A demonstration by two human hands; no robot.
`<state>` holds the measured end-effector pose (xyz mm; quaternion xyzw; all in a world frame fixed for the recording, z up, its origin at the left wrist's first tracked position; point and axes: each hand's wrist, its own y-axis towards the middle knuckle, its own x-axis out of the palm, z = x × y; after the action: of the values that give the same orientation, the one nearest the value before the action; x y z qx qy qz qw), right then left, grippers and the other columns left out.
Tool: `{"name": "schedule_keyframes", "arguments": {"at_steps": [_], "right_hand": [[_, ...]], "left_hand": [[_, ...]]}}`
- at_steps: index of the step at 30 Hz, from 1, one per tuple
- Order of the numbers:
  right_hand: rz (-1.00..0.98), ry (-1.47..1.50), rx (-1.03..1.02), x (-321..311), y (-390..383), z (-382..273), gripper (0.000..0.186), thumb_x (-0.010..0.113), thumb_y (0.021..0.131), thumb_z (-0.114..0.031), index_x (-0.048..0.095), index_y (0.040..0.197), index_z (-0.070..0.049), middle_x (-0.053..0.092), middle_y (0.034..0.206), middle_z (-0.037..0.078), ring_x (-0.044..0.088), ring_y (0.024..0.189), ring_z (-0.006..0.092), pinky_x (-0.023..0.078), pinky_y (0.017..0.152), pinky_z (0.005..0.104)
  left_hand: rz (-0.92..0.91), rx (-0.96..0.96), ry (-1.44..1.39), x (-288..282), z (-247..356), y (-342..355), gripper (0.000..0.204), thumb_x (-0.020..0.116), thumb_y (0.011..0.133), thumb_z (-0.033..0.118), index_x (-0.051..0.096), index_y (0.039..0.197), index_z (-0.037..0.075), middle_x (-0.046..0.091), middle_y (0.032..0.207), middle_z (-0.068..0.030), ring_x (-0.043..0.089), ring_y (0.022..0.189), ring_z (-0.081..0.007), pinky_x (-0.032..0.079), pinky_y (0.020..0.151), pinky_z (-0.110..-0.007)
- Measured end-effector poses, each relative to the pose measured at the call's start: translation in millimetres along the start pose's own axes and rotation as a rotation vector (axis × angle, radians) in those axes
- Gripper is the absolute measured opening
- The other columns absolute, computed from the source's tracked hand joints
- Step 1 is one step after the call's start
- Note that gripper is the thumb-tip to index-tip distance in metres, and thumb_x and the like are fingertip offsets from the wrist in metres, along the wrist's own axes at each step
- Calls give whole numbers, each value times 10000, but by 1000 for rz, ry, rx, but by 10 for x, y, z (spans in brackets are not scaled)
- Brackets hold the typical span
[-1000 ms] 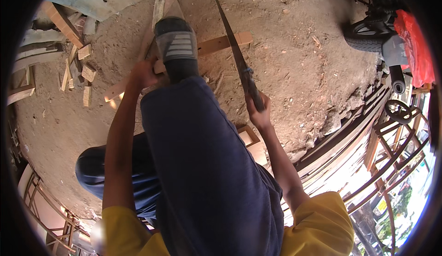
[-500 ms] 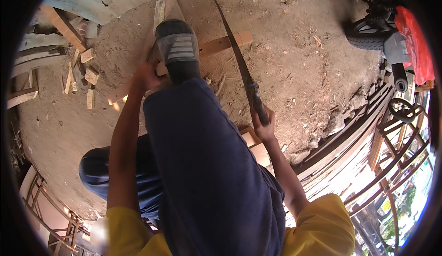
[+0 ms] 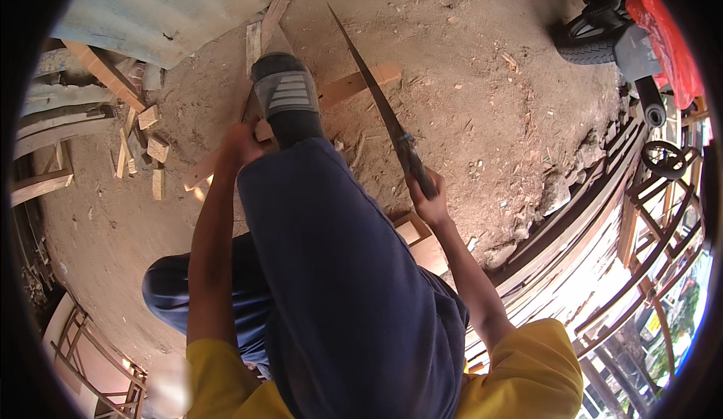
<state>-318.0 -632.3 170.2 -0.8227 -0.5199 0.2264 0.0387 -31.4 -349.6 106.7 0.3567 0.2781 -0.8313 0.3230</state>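
Observation:
My right hand (image 3: 430, 202) is closed round the handle of a handsaw (image 3: 382, 104), whose long dark blade points away from me and narrows to a tip. The blade crosses over a reddish wooden plank (image 3: 360, 85) near its right end; whether its teeth touch the wood cannot be told. My left foot in a dark sandal with pale stripes (image 3: 288, 91) rests across the plank. Just left of the foot, my left hand (image 3: 242, 143) grips the plank, with its fingers partly hidden. My raised knee in dark blue trousers covers the ground between my arms.
Wood offcuts (image 3: 157, 148) lie on the dirt floor at the left, near a corrugated sheet (image 3: 166, 12). A wheel (image 3: 591, 42) and a red plastic bag (image 3: 663, 42) are at the far right. Stacked boards (image 3: 557, 231) line the right side.
The whole view has shifted slightly. My right hand and the saw handle have moved a little away from me; the left hand and foot stay at the plank.

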Motion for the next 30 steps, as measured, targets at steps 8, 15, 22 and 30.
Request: {"name": "schedule_keyframes", "arguments": {"at_steps": [8, 15, 22, 30], "right_hand": [[34, 67, -119, 26, 11, 100, 170, 574, 866, -118, 527, 750, -3, 460, 617, -2, 425, 579, 79, 358, 519, 266], [26, 9, -86, -34, -196, 94, 164, 567, 869, -117, 523, 757, -6, 453, 596, 0, 425, 552, 78, 345, 489, 262], [-9, -86, -152, 202, 479, -189, 198, 574, 886, -147, 508, 746, -23, 434, 595, -35, 382, 539, 56, 323, 475, 261], [-27, -39, -78, -158, -499, 244, 105, 526, 872, -83, 557, 813, -3, 500, 624, 20, 460, 584, 67, 375, 503, 262]], "left_hand": [[-3, -141, -5, -258, 492, -112, 623, 747, 609, 299, 601, 1149, 26, 670, 943, -210, 655, 906, -343, 515, 787, -425], [-86, -123, 130, -19, -5, -24, 649, 741, 627, 321, 582, 1185, 30, 665, 968, -208, 648, 918, -348, 515, 791, -428], [-22, -82, 74, 54, -76, -3, 612, 730, 625, 326, 597, 1144, 32, 664, 916, -218, 645, 885, -367, 519, 765, -442], [-36, -92, 126, 14, -39, -54, 617, 719, 624, 299, 579, 1162, 30, 664, 885, -219, 645, 859, -372, 517, 759, -443]]}}
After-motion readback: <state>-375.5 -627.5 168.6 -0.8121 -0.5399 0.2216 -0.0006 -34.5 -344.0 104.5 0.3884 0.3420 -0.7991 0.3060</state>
